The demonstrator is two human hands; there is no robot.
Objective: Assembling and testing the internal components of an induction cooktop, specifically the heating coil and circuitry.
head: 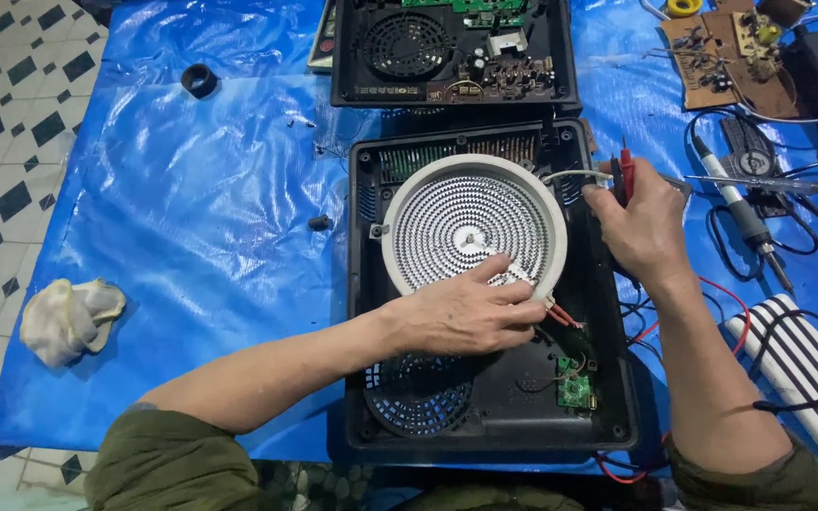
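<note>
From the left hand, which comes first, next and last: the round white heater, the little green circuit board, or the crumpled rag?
Measured from the left hand:
1. Round white heater: under its fingers, touching.
2. Green circuit board: just right, lower in the case.
3. Crumpled rag: far left, at the blue sheet's edge.

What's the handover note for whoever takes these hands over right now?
Left hand: resting on the lower rim of the round heating coil, fingers by its red wires.
Right hand: holds red and black probes at the coil's right edge, near a white lead.
Coil sits in the open black casing; green board and fan grille exposed.
Done: casing opened. Left: coil not lifted out.
</note>
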